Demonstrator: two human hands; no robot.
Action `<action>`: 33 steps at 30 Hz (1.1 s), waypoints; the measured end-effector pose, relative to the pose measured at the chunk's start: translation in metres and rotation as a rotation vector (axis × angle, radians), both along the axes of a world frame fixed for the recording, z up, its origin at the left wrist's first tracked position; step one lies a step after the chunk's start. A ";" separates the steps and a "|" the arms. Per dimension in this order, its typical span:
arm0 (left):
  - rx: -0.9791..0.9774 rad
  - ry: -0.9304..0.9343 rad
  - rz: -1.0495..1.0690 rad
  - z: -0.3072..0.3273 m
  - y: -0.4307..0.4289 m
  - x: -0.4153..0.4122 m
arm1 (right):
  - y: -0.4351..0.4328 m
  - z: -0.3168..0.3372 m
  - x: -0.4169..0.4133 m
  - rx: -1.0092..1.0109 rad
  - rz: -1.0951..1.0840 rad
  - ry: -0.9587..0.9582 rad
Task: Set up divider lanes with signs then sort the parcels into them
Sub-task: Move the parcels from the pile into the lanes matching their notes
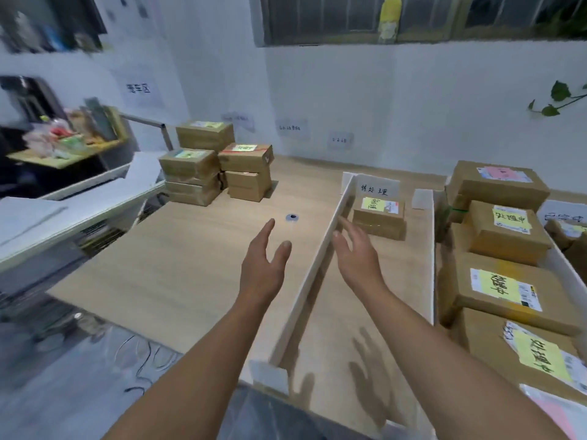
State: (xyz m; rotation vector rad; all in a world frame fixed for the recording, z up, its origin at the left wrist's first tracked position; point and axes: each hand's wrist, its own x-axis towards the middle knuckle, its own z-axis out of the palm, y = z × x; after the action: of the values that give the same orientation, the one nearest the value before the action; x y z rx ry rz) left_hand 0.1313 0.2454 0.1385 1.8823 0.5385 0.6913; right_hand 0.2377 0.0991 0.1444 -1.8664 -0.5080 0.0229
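Flanking the white divider (pixel 320 258), the left hand (pixel 265 265) and right hand (pixel 355 252) are held above the surface (pixel 178 265), fingers (pixel 268 227) spread and nothing gripped. One labelled parcel (pixel 379 217) is found in the lane right of that divider, just before the sign (pixel 376 187). Stacked parcels (pixel 216 163) are noted far left.

Two hands (pixel 263 265) (pixel 359 258), three dividers (pixel 317 265) (pixel 427 249) (pixel 567 268), two signs (pixel 376 185) (pixel 562 214), one metal ring (pixel 292 217), over ten parcels (pixel 246 158).
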 end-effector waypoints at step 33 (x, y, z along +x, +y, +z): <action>-0.018 0.029 0.158 -0.003 0.485 0.057 | 0.485 -0.013 0.076 0.012 0.100 0.105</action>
State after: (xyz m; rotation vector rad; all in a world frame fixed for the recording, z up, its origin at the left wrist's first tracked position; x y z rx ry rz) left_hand 0.1885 0.7308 0.1358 1.8492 0.7155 0.7606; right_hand 0.3139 0.5838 0.1312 -1.8161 -0.5269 0.1830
